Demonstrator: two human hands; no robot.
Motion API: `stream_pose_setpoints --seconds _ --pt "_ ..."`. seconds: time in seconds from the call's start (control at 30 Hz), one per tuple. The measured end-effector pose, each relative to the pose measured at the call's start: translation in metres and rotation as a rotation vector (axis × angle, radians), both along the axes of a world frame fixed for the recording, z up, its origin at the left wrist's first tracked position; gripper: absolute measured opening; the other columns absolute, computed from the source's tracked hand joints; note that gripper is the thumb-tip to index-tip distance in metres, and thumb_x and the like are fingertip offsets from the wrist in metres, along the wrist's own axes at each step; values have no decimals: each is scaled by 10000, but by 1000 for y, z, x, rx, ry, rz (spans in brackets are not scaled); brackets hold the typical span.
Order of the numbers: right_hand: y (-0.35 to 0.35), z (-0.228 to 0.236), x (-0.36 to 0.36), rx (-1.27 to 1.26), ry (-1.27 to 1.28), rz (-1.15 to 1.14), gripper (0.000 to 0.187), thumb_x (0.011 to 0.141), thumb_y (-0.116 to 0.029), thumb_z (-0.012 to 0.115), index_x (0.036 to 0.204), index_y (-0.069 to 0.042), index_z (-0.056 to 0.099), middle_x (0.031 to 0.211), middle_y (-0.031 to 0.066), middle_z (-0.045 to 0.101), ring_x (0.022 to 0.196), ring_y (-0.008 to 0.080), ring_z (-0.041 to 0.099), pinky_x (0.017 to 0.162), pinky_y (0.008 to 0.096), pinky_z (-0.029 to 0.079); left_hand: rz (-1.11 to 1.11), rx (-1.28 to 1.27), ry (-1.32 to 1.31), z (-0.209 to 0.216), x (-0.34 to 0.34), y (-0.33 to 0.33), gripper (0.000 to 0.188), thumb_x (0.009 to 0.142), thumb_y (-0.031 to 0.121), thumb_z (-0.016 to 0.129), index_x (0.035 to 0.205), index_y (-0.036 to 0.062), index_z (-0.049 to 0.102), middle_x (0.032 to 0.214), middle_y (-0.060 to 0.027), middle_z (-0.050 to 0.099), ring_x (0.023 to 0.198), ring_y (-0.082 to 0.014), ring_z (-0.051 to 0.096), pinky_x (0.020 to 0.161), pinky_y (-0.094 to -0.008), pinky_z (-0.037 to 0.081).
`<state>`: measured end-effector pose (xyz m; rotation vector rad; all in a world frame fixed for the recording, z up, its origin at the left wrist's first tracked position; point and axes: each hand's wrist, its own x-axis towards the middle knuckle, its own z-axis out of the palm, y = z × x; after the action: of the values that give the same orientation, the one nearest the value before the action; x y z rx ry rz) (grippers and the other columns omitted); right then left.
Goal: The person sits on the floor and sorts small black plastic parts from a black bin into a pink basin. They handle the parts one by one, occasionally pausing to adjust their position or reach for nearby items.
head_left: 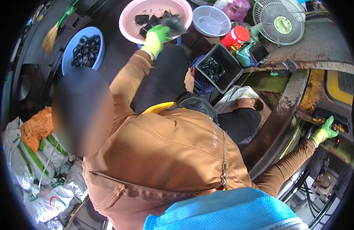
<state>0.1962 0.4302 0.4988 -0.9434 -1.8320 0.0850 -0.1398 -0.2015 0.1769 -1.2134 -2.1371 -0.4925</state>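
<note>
My left hand [157, 39], in a yellow-green glove, reaches over a pink basin [125, 23]. Its fingers close on a dark, flat black piece [174, 26], blurred by motion. More black pieces [142, 19] lie in the basin beneath. Far out to the right, my right hand [325, 131], gloved the same way, is at a black part [321, 114] on the front of a rusty yellow machine [318, 90]. Its thumb and fingers are spread, and I see nothing held in them. A small red light shows just below that hand.
A blue basin [65, 57] of black parts stands left. A black bin [232, 76] with dark pieces sits beside my legs, near a white basin [211, 21], red jug [238, 35] and fan [280, 25]. Sacks [35, 161] lie lower left. A blurred oval covers part of the left side.
</note>
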Motion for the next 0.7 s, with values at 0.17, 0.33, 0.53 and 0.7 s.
stream_pose_setpoints --seconds 0.17,0.33,0.53,0.7 --pt "65 -38 -33 -585 306 324 732 819 -393 791 1292 6 399 1233 224 582 970 276 592 820 421 500 667 -299 -681 -104 -56 -55 226 786 308 751 932 140 712 850 -124 679 835 -362 646 764 -474 517" --pt "100 -53 -35 -1027 876 830 337 902 -302 705 1167 -142 572 1001 129 667 827 270 611 741 418 505 491 -532 -553 -154 -108 -52 121 872 200 605 938 129 678 928 -94 654 878 -302 650 775 -406 531" --pt "114 -70 -16 -470 424 551 180 969 -328 582 1050 -194 671 859 12 644 901 205 576 901 364 412 83 207 -921 -128 -85 17 395 876 42 504 1264 70 570 1209 -116 617 1018 -243 634 851 -314 522" --pt "34 -73 -2 -353 557 463 242 988 -380 529 1042 -183 659 850 35 636 863 236 572 908 356 416 -497 222 -818 -28 13 111 398 813 14 649 1211 16 642 1252 -105 625 1097 -200 614 942 -321 496"
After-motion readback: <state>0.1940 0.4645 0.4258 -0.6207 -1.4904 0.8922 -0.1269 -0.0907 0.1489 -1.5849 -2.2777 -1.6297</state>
